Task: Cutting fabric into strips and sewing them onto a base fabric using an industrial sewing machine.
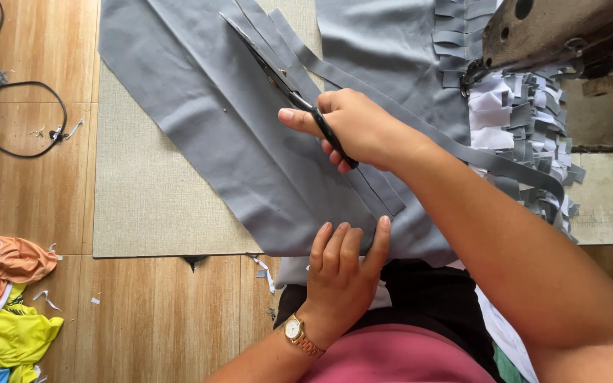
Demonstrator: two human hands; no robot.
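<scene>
Grey fabric is lying flat on a beige mat over the wooden floor, and black-handled scissors are cutting a narrow strip from it. The right hand is gripping the scissor handles, fingers closed through the loops, blades pointing away from the body along the cloth. The left hand is pressing the near edge of the fabric flat, fingers extended and holding nothing. Cut strips are trailing just right of the scissors toward a heap of short pieces beside a sewing machine. For a clean strip, judging by this layout: keep the lower blade on the mat, hold the fabric taut, and follow parallel to the previous cut edge.
</scene>
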